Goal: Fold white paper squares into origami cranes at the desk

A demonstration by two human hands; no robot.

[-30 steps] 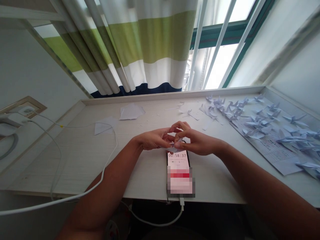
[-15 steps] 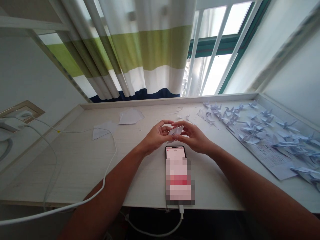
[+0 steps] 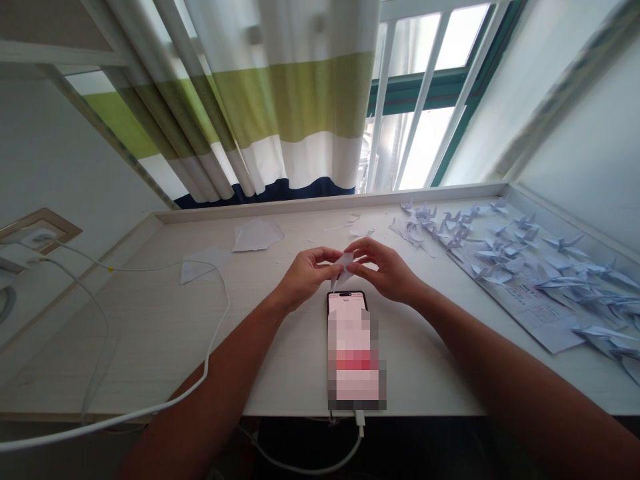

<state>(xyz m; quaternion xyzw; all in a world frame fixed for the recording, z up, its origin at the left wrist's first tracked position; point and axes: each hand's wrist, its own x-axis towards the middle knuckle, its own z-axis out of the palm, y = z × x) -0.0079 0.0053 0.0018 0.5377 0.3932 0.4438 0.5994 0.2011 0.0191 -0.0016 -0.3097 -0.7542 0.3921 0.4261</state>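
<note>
A small folded piece of white paper [image 3: 344, 268] is pinched between both hands, just beyond the top of the phone. My left hand [image 3: 313, 275] grips its left side with thumb and fingers. On the other side my right hand [image 3: 383, 268] holds it, fingertips closed on the paper's edge. The fingers cover part of the folds. Directly below the hands lies a phone [image 3: 353, 340], face up with a lit pink screen, a white cable plugged into its near end.
Many folded paper cranes [image 3: 520, 247] spread over the right side, some on a printed sheet [image 3: 545, 317]. Cut paper pieces [image 3: 257, 235] and scraps [image 3: 413, 233] lie farther back. A white cable [image 3: 220, 333] crosses my left forearm from the wall socket [image 3: 43, 233].
The folded paper has turned between my fingers and now stands more upright. Both hands remain closed on it over nearly the same spot. The whole view has shifted slightly.
</note>
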